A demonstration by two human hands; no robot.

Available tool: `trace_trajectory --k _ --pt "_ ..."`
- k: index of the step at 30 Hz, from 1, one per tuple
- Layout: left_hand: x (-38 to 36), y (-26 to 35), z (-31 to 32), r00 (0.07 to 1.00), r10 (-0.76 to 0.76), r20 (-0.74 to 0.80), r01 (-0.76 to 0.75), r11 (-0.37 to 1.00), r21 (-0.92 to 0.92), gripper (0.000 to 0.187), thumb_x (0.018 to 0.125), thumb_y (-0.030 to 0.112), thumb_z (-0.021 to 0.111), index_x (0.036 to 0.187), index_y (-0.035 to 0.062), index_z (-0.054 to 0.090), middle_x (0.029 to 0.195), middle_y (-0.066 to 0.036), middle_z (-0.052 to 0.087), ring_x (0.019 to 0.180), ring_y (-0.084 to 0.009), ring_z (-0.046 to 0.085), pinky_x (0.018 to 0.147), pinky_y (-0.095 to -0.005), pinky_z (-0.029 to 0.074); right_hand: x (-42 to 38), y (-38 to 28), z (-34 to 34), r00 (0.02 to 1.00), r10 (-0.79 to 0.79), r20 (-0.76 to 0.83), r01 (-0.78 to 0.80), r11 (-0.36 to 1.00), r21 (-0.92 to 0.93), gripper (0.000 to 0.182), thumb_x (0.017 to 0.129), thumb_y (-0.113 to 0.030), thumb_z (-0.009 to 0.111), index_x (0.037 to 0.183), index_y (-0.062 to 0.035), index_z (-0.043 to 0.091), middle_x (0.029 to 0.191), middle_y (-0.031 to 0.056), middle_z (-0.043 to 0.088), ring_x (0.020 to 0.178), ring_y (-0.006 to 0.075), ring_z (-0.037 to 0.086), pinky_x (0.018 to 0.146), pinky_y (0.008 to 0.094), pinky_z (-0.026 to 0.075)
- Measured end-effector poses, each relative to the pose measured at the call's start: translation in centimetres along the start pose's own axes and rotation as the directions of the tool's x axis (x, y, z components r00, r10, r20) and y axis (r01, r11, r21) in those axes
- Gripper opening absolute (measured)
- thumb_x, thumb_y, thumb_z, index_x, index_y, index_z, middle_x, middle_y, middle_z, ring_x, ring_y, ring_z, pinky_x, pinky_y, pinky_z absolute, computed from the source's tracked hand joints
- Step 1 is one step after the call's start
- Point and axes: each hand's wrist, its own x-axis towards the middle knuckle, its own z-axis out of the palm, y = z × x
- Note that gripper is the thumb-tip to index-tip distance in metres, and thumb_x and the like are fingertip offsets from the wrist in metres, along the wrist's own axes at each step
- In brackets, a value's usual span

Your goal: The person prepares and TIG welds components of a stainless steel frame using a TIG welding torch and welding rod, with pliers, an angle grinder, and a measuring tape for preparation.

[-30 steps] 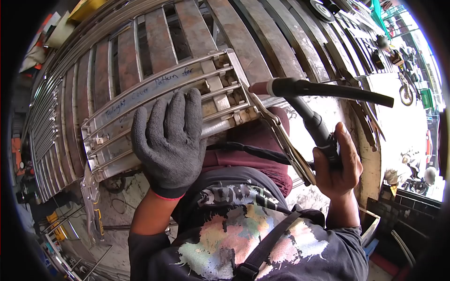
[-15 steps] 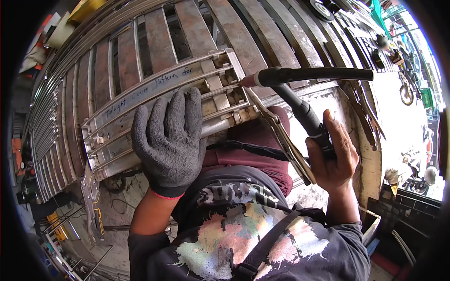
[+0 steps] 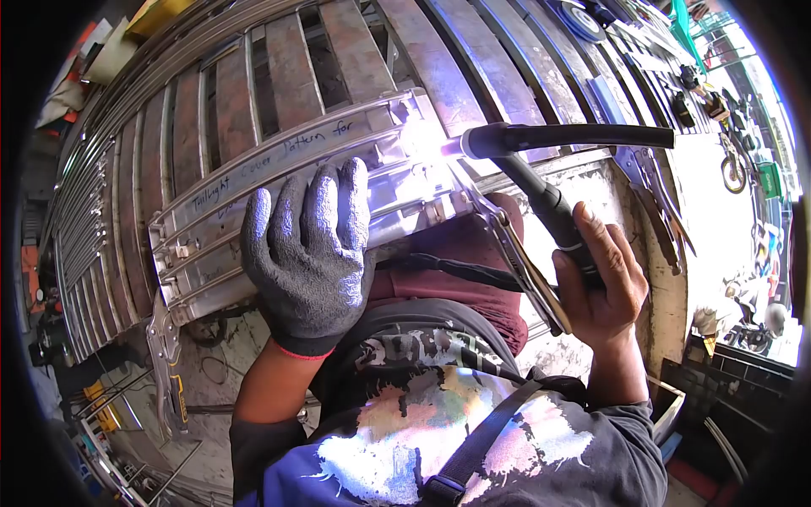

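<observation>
My left hand [image 3: 311, 262], in a dark grey glove with a red cuff, lies flat with fingers apart on a metal pattern jig [image 3: 253, 179] marked with blue handwriting. Thin metal rods [image 3: 291, 173] run along the jig, partly hidden under the glove. My bare right hand [image 3: 604, 283] is wrapped round the handle of a black TIG welding torch [image 3: 541, 190]. A bright white arc [image 3: 422, 145] glows at the torch tip, over the jig's right end. Locking pliers [image 3: 171, 376] grip the jig's left end; a second pair [image 3: 525, 275] is at its right end.
A slatted metal bench [image 3: 241, 101] bears the jig. Many thin rods [image 3: 89, 228] lie at the bench's left. A grinding disc [image 3: 583, 19] is at the far edge. A black cable [image 3: 456, 269] crosses my lap. More tools stand at the right.
A bright arc has lit at the torch tip, throwing white-violet light over jig, glove and shirt. Both hands have stayed almost where they were.
</observation>
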Motion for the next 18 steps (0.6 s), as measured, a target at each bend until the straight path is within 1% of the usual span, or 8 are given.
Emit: trace_trajectory --k 2,5,9,12,15,18 --pt "0.2 0.1 -0.8 0.998 -0.011 0.067 0.012 1.0 -0.013 0.082 0.07 0.025 0.083 0.15 0.0196 0.066 0.144 -0.004 0.06 0.137 -0.0277 0.054 0.126 -0.0568 0.032 -0.4 0.2 0.3 0.996 -0.04 -0.079 0.039 0.999 -0.012 0.065 0.085 0.002 0.082 0.147 0.0043 0.06 0.109 0.0258 0.076 0.081 0.0309 0.075 0.069 0.039 0.06" --pt "0.0 0.3 -0.5 0.999 -0.014 0.042 0.014 1.0 0.006 0.083 0.069 0.024 0.083 0.15 0.0192 0.065 0.144 -0.004 0.06 0.138 -0.0271 0.053 0.126 -0.0558 0.032 -1.3 0.4 -0.4 0.993 -0.039 -0.113 0.029 0.996 -0.082 0.065 0.087 0.001 0.082 0.147 0.0067 0.058 0.122 0.0306 0.074 0.089 0.0347 0.077 0.076 0.0411 0.062" --pt "-0.1 0.2 0.0 1.0 -0.008 -0.008 0.008 1.0 0.005 0.08 0.071 0.024 0.083 0.148 0.0186 0.066 0.143 -0.004 0.06 0.138 -0.0264 0.052 0.127 -0.0551 0.032 -1.4 -0.1 -1.2 0.997 -0.022 -0.076 0.019 0.999 -0.039 0.065 0.086 0.001 0.082 0.147 0.0069 0.059 0.107 0.0264 0.075 0.078 0.0308 0.073 0.068 0.0395 0.059" --pt "0.0 0.3 -0.3 1.0 -0.011 0.013 0.011 1.0 0.022 0.077 0.072 0.024 0.082 0.147 0.0184 0.067 0.142 -0.004 0.06 0.138 -0.0262 0.052 0.127 -0.0548 0.032 -1.5 -0.5 -1.5 0.998 -0.022 -0.053 0.02 0.999 -0.033 0.064 0.085 0.0 0.082 0.145 0.0054 0.061 0.087 0.0197 0.07 0.068 0.0268 0.067 0.06 0.0371 0.054" --pt "-0.1 0.3 -0.2 1.0 -0.006 -0.003 0.006 1.0 0.027 0.077 0.073 0.025 0.082 0.148 0.0187 0.066 0.143 -0.004 0.059 0.138 -0.0263 0.052 0.127 -0.0548 0.032 -1.7 -0.7 -1.4 0.998 -0.019 -0.053 0.019 1.0 -0.011 0.063 0.085 0.0 0.082 0.145 0.0041 0.063 0.083 0.0181 0.068 0.067 0.0263 0.067 0.059 0.0366 0.053" --pt "-0.1 0.2 -0.2 1.0 -0.003 0.0 0.003 1.0 0.02 0.081 0.071 0.026 0.083 0.149 0.019 0.065 0.143 -0.004 0.059 0.138 -0.0267 0.052 0.127 -0.0552 0.032 -1.6 -0.6 -1.3 0.998 -0.032 -0.06 0.032 0.999 0.005 0.064 0.084 0.0 0.082 0.145 0.0029 0.063 0.082 0.0167 0.067 0.066 0.0253 0.067 0.059 0.036 0.053"
